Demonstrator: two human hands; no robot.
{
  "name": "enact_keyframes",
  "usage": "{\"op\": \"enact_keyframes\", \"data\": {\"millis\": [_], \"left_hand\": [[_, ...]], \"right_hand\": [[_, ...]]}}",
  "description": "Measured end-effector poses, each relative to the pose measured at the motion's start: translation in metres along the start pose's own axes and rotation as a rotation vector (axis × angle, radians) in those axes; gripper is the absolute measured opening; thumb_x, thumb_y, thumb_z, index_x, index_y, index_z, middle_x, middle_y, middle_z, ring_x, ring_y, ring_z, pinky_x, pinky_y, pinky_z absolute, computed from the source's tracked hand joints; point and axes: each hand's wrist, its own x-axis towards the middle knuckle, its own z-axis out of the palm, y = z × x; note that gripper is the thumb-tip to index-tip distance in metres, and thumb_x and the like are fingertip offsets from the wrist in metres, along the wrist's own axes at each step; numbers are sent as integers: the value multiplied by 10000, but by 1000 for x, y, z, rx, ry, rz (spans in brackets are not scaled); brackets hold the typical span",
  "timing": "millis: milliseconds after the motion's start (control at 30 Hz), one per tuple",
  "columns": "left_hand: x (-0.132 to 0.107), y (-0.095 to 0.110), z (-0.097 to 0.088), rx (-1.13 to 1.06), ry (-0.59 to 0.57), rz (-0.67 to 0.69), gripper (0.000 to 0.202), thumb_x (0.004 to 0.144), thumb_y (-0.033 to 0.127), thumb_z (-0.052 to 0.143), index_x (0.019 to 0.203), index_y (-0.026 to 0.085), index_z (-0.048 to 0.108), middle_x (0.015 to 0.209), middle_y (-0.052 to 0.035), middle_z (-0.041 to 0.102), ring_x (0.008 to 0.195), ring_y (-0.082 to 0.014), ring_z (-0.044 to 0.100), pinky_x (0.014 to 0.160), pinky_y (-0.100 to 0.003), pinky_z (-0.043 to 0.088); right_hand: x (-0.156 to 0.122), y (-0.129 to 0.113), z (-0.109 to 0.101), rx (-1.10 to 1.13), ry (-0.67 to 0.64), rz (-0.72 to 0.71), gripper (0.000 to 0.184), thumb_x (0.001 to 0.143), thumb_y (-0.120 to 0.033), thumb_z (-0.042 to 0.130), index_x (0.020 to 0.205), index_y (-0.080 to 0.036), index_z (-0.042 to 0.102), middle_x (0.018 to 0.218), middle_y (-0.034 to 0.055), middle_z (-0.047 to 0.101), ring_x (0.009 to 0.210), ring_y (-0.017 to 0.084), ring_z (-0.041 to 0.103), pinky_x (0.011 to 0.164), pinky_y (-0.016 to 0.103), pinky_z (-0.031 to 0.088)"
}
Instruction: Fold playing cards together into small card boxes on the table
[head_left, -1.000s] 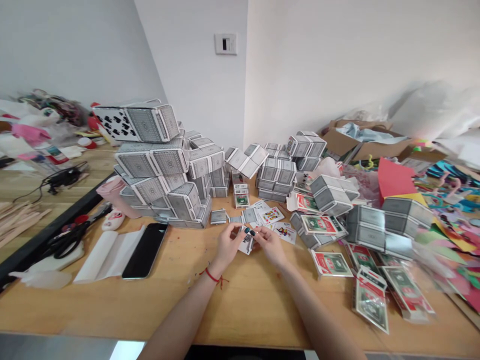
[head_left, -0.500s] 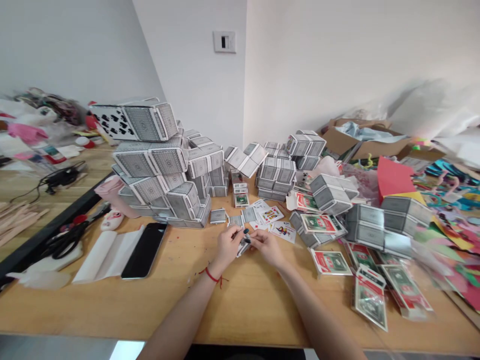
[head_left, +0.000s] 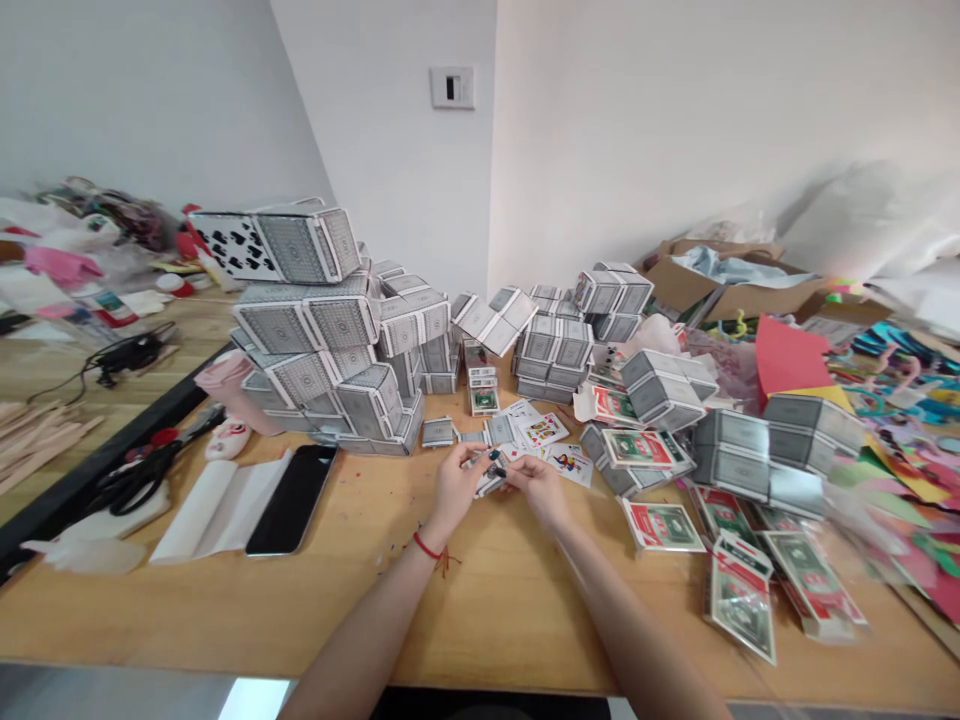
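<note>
My left hand and my right hand meet above the wooden table, pinching a small playing card between them. The fingertips hide most of its face. Just beyond my hands lie loose face-up playing cards, with another near my right hand. A short card stack rests beyond my left hand. A red string bracelet circles my left wrist.
Stacked grey-backed card blocks tower at the back left, with more behind my hands. Red-and-green card packs lie to the right. A black phone and black scissors lie to the left. Coloured paper and a cardboard box sit far right.
My hands have come closer together, and the card between them now sits lower in the fingers and is more hidden. The surrounding stacks have not moved.
</note>
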Motion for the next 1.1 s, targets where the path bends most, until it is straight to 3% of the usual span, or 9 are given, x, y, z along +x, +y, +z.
{"op": "enact_keyframes", "data": {"millis": [100,167,367,533,767,967,1100], "left_hand": [[4,-1,-1,-174,-61,-94,402,540,276,686,888,147,533,795,-39,629,691,-142,583,589,-227,442],[5,-3,-2,-200,-87,-143,405,499,249,707,848,138,533,760,-33,632,656,-136,582,566,-222,438],[9,-9,-8,-150,-122,-200,285,484,245,710,687,114,560,635,-8,615,575,-119,552,521,-203,399],[8,-4,-10,-187,-177,-225,212,507,212,684,651,110,566,599,-5,603,535,-102,525,514,-201,388],[5,-1,-10,-210,-253,-233,189,521,220,682,635,113,576,601,-10,612,546,-110,541,512,-200,397],[0,-1,1,-330,-162,-211,316,604,270,643,878,129,568,827,-78,651,705,-155,600,575,-242,463],[-2,-4,7,-316,-72,-162,394,523,212,700,871,143,529,819,-54,645,678,-141,601,593,-254,479]], "right_hand": [[4,1,-7,55,78,10,267,540,-378,708,606,-153,582,518,-9,578,470,102,481,479,220,356],[6,2,-10,82,92,28,261,533,-365,716,614,-155,586,532,-15,569,478,95,465,473,211,340],[9,4,-16,108,28,81,243,520,-345,729,611,-151,614,556,-12,566,497,91,452,490,217,345],[11,2,-19,186,-59,118,292,536,-342,720,766,-166,683,697,27,639,583,113,500,569,246,382],[15,10,-21,135,13,76,277,480,-328,740,700,-167,695,631,21,643,553,121,508,575,256,387],[13,9,-15,123,196,-10,285,507,-353,716,723,-171,673,709,34,650,610,143,529,586,262,405],[7,5,-7,155,163,-7,279,564,-373,683,744,-165,634,737,43,638,593,145,537,557,268,426]]}}
